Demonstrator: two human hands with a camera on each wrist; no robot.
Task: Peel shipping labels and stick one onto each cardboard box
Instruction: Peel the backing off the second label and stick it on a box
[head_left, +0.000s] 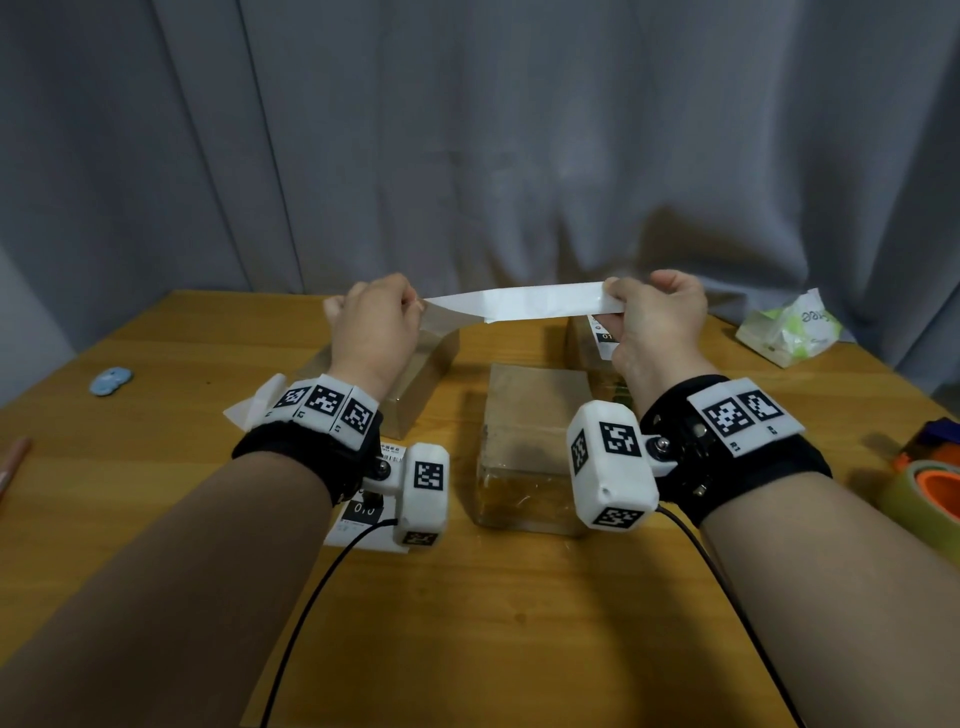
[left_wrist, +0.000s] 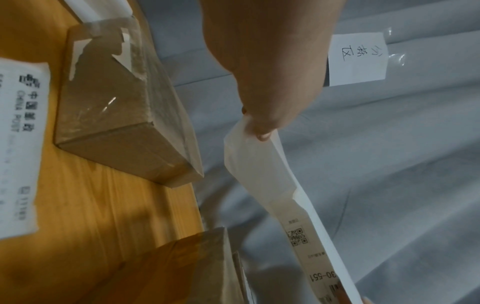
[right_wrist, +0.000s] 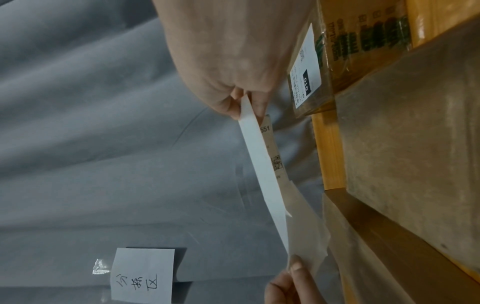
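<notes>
Two hands raised above table (head_left: 519, 649), label (head_left: 524, 303) stretched between them over three boxes: left box (head_left: 415, 384), middle box (head_left: 535, 410), right box (head_left: 582, 338) already labelled. Left hand (head_left: 371, 325) pinching backing (head_left: 441, 317), right hand (head_left: 657, 317) pinching label end, likely to pull the two apart.

Left wrist: fingertips (left_wrist: 262, 131) pressed on translucent backing corner.

Right wrist: fingers (right_wrist: 233, 107) clamping white strip; print faces boxes.

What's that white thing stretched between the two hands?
A shipping label, half peeled from its backing. The left hand pinches the backing, the right hand the label. The head view shows it best.
</notes>
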